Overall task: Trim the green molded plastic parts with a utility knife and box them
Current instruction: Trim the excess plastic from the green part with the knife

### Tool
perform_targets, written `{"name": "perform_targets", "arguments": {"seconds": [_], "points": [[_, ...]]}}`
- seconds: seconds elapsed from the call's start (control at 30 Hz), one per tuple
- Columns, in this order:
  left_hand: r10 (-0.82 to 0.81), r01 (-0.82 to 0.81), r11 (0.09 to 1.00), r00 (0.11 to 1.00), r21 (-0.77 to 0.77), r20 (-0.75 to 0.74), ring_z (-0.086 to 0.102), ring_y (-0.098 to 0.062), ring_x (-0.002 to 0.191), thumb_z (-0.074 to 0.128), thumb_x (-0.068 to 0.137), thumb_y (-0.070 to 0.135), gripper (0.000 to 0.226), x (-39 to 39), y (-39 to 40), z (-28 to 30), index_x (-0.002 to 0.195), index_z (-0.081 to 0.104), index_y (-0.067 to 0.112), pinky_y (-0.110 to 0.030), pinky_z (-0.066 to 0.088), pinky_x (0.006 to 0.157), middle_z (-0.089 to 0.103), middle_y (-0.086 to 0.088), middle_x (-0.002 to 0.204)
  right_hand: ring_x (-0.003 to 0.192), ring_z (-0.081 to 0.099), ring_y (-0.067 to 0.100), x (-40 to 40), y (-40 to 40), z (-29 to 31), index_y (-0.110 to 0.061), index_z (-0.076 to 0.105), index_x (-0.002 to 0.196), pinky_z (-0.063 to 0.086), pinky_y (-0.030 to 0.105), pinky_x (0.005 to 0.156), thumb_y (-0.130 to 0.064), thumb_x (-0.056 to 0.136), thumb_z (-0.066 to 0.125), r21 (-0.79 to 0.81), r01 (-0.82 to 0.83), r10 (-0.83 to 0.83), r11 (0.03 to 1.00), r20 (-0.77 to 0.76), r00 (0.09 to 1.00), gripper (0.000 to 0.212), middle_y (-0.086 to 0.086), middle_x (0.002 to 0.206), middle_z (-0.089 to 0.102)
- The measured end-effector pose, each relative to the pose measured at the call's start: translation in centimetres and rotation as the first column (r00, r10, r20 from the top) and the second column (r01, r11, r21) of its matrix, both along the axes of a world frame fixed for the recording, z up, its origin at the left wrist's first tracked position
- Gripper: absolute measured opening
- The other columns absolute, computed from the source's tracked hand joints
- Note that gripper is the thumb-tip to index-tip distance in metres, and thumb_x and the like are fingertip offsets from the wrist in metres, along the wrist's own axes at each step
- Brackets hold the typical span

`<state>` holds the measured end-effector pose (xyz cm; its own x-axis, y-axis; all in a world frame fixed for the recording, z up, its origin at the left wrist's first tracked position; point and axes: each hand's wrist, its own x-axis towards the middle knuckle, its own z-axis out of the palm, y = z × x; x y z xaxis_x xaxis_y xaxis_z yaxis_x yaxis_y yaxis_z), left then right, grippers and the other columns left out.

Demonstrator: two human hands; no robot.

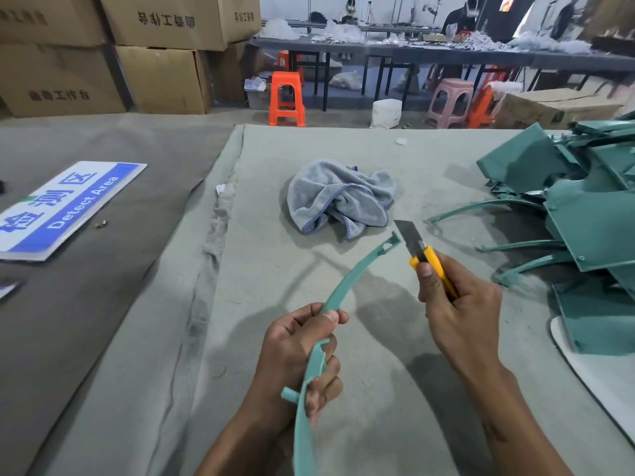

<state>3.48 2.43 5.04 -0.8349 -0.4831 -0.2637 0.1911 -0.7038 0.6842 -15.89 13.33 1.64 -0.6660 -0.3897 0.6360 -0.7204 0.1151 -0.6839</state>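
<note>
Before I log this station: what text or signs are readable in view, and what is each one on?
"Detect Area": white letters on the blue band of the sign lying flat at left.
"检测区": large blue characters on the same sign.
Cardboard boxes behind: dark Chinese print, appearing reversed, not reliably readable.
Knife and green parts: no visible text.

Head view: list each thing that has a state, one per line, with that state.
Curved green strip: held up off the table, gripped by the left hand.
Utility knife: blade extended, gripped by the right hand, tip close to the strip's far end.
Grey towel: crumpled on the table.
Green parts pile: heaped at right, unboxed.
</note>
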Motion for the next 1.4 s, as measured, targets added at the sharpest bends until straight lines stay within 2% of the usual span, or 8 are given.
{"name": "perform_targets", "arguments": {"seconds": [0.4,0.6,0.73,0.83,0.93,1.13,1.27,1.4], "points": [[-0.126,0.125,0.99,0.992,-0.072,-0.017,0.031,-0.009,0.019,0.065,0.082,0.011,0.016,0.9,-0.5,0.4,0.088,0.073,-0.001,-0.014,0.032,0.029,0.031,-0.003,0.04,0.045,0.044,0.035,-1.6,2.3,1.1,-0.046,0.073,0.103,0.039,0.049,0.04,-0.052,0.104,0.057,-0.058,-0.148,0.149,0.987,0.014,0.989,0.017,0.006,0.058,0.049],[-0.185,0.195,0.964,0.98,-0.181,0.068,0.029,-0.007,0.022,0.069,0.084,0.012,0.018,1.6,-1.2,0.5,0.095,0.074,-0.002,-0.013,0.028,0.03,0.029,-0.001,0.044,0.043,0.05,0.029,-2.3,3.1,1.7,-0.042,0.07,0.103,0.04,0.044,0.041,-0.051,0.1,0.056,0.086,-0.008,0.013,0.996,-0.054,0.998,0.016,0.009,0.052,0.052],[-0.16,0.181,0.963,0.98,-0.201,0.117,0.029,-0.007,0.023,0.075,0.082,0.008,0.019,1.6,-1.4,0.6,0.096,0.074,-0.004,-0.013,0.027,0.03,0.029,-0.002,0.045,0.041,0.047,0.036,-2.0,3.4,2.1,-0.036,0.072,0.103,0.037,0.044,0.039,-0.04,0.101,0.06,0.008,-0.107,0.107,0.994,-0.039,0.994,0.013,0.013,0.052,0.049],[-0.14,0.177,0.96,0.974,-0.218,0.176,0.03,-0.006,0.025,0.07,0.075,0.018,0.03,1.6,-1.4,0.6,0.097,0.075,-0.003,-0.013,0.029,0.031,0.03,0.0,0.047,0.04,0.047,0.029,-2.1,3.6,2.2,-0.037,0.075,0.094,0.034,0.04,0.039,-0.049,0.101,0.06,0.057,-0.165,0.168,0.985,-0.051,0.985,0.02,0.005,0.051,0.05],[-0.157,0.204,0.95,0.967,-0.238,0.2,0.032,-0.006,0.025,0.079,0.077,0.016,0.028,1.8,-1.5,0.7,0.098,0.075,-0.002,-0.014,0.03,0.031,0.033,0.0,0.047,0.041,0.039,0.012,-2.6,3.8,1.7,-0.037,0.074,0.088,0.03,0.03,0.041,-0.055,0.098,0.06,0.136,-0.12,0.128,0.983,-0.054,0.99,0.025,0.0,0.054,0.049],[-0.138,0.188,0.953,0.967,-0.236,0.213,0.034,-0.007,0.024,0.077,0.075,0.014,0.033,1.8,-1.7,0.7,0.101,0.074,-0.007,-0.013,0.031,0.03,0.045,0.002,0.044,0.041,0.045,0.023,-2.3,4.0,2.0,-0.042,0.073,0.093,0.033,0.035,0.041,-0.055,0.099,0.062,0.09,-0.191,0.195,0.977,-0.031,0.98,0.019,-0.001,0.053,0.05],[-0.107,0.164,0.951,0.97,-0.263,0.219,0.034,-0.007,0.025,0.074,0.073,0.017,0.033,2.0,-2.0,0.7,0.099,0.076,-0.004,-0.015,0.032,0.03,0.041,0.002,0.045,0.042,0.038,0.009,-2.3,3.5,1.7,-0.041,0.073,0.096,0.027,0.022,0.043,-0.053,0.096,0.06,0.166,-0.128,0.137,0.978,-0.047,0.989,0.018,-0.007,0.054,0.049],[-0.117,0.174,0.947,0.97,-0.27,0.215,0.033,-0.005,0.025,0.082,0.074,0.009,0.029,2.0,-2.1,0.8,0.098,0.076,-0.006,-0.015,0.031,0.029,0.04,0.002,0.043,0.04,0.045,0.02,-2.5,3.8,1.6,-0.042,0.073,0.098,0.034,0.035,0.04,-0.051,0.096,0.061,0.121,-0.114,0.117,0.986,-0.017,0.993,0.015,0.003,0.05,0.05]]}}
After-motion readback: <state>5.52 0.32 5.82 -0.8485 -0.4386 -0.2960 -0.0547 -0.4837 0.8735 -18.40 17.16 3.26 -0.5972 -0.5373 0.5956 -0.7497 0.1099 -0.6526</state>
